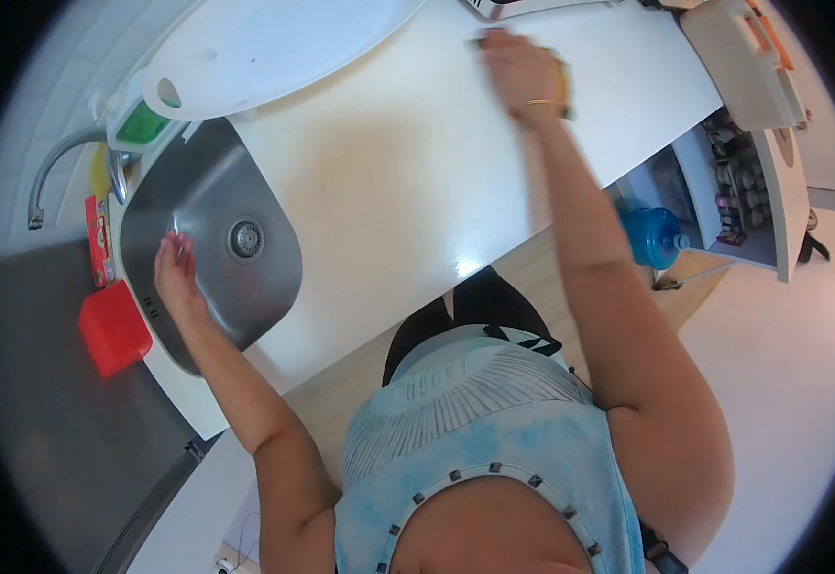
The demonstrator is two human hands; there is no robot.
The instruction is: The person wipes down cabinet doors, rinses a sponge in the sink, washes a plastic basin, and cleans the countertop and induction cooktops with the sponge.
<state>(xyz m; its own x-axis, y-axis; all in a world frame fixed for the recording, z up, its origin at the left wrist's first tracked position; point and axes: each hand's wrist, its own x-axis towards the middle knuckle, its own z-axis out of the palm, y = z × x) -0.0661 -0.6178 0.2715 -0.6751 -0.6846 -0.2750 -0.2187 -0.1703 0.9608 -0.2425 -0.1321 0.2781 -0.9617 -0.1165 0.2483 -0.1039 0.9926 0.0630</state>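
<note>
Right hand on counter, left hand over sink

Clock read across the view, twelve at the top. Right hand (521,78) at one o'clock, low over the white counter (408,191), smeared by motion blur. Fingers look bent; something dark shows at their tips and a yellow item (563,81) along the hand's outer edge. Cannot tell whether the hand grips either, or whether the yellow is worn. Thin bracelet (537,101) at the wrist.

Left hand (178,277) at nine o'clock, above the steel sink (264,287), fingers loosely curled. Cannot tell if anything is held. Drain (245,239) just to its right.

Faucet (64,143) at ten. Large white tray (284,48) at eleven, overlapping the counter. Red container (114,328) near nine, beside the sink. Blue bottle (655,237) between two and three.
</note>
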